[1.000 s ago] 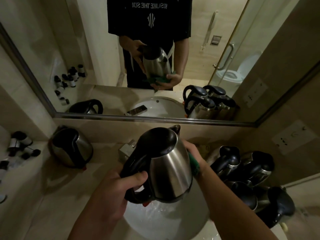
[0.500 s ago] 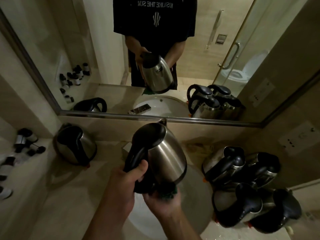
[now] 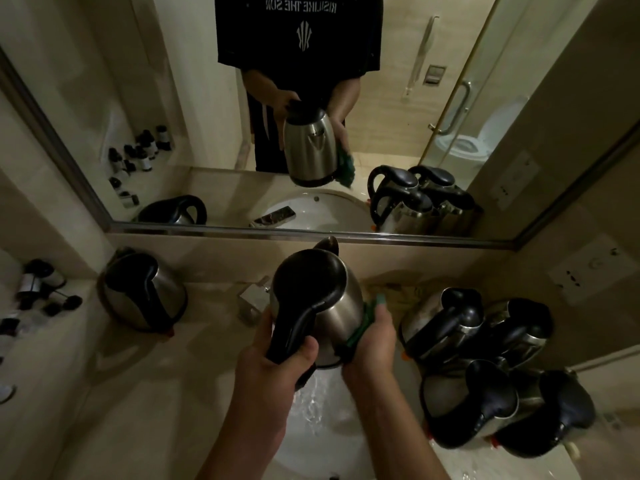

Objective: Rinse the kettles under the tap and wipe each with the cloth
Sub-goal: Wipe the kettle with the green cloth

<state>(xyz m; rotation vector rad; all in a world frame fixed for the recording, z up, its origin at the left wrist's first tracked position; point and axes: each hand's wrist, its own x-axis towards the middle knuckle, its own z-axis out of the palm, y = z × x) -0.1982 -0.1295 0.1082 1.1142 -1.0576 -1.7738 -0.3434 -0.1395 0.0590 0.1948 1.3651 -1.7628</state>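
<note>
You hold a shiny steel kettle point(image 3: 320, 299) up over the white sink point(image 3: 311, 427), which sits in the middle of the worktop point(image 3: 138, 393) at its front edge. Your left hand point(image 3: 273, 358) is wrapped tight round the black handle of the kettle, with the thumb curled over the top of it. Your right hand point(image 3: 372, 344) presses a green cloth point(image 3: 367, 317) flat against the right side of the kettle, low down near its base, and the fingers bend round the cloth. The kettle leans a little, and its spout points away from you toward the mirror point(image 3: 311, 116). There is water in the sink under the kettle. The tap point(image 3: 252, 296) is at the back edge of the worktop, just left of the kettle and partly hidden by it. One more kettle point(image 3: 142, 292) lies tipped over near the back left corner of the worktop. A bunch of kettles point(image 3: 491, 368) with black lids and handles sits close together along the right edge of the worktop, touching each other. Some small bottles point(image 3: 38, 289) with dark caps are on the far left edge. In the mirror you can see yourself in a black shirt, holding the kettle and the cloth.
</note>
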